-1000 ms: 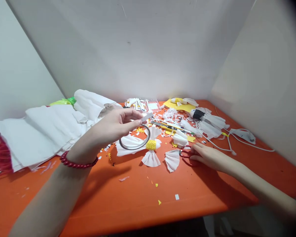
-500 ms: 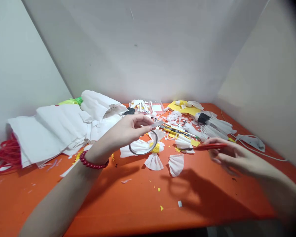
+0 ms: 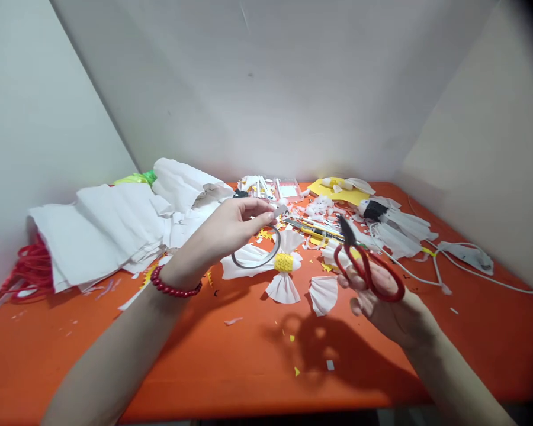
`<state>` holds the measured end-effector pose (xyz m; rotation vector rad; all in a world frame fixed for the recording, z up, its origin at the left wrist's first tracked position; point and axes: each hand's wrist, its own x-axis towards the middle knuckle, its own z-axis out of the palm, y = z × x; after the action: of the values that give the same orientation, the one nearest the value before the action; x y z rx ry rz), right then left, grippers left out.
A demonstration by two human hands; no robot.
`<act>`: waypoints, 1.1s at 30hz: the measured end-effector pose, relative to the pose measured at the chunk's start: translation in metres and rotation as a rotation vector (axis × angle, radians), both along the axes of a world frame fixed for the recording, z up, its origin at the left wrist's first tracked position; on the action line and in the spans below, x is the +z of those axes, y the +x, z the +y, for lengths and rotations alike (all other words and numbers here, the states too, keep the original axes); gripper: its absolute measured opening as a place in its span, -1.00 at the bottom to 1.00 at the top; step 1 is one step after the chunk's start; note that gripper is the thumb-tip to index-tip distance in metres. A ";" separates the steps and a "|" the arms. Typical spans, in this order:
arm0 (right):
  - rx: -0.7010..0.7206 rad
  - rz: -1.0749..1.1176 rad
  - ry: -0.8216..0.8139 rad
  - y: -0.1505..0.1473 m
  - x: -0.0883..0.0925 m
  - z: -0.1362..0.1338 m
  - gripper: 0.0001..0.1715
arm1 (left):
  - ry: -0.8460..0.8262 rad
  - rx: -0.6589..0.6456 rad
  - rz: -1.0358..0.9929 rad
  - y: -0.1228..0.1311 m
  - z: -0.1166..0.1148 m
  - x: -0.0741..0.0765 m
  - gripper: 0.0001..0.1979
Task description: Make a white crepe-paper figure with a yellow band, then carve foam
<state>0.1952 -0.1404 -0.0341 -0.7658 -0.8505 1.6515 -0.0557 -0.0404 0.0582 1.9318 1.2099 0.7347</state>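
My left hand (image 3: 228,228) is raised over the orange table (image 3: 204,361) and pinches a thin roll of tape (image 3: 256,248), with a short pulled-out end of tape (image 3: 279,208) between thumb and fingertips. A red bead bracelet (image 3: 174,287) circles that wrist. My right hand (image 3: 382,302) grips red-handled scissors (image 3: 364,263), the dark blades pointing up and left toward the tape. Between the hands, on the table, lie a white paper bow with a yellow middle (image 3: 282,263) and a small white paper fan (image 3: 323,293).
A pile of white paper sheets (image 3: 102,228) and red cord (image 3: 24,269) fill the left side. Paper scraps, pens and a yellow cutter (image 3: 313,228) clutter the back. White folded pieces with a black band (image 3: 388,222) and a white cable (image 3: 453,266) lie right. Walls enclose three sides.
My right hand took the red scissors off the table, lifted them, and turned the blades up toward the tape. The left hand kept holding the tape roll in nearly the same place.
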 end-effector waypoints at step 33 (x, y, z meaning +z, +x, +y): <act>0.326 -1.074 0.389 -0.015 0.013 0.016 -0.65 | -0.308 -0.221 -0.012 0.010 -0.013 0.000 -0.59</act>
<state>0.1804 -0.1241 -0.0207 -1.2872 -2.0625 1.1890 -0.0461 -0.0538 0.0582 1.7645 1.0151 0.4169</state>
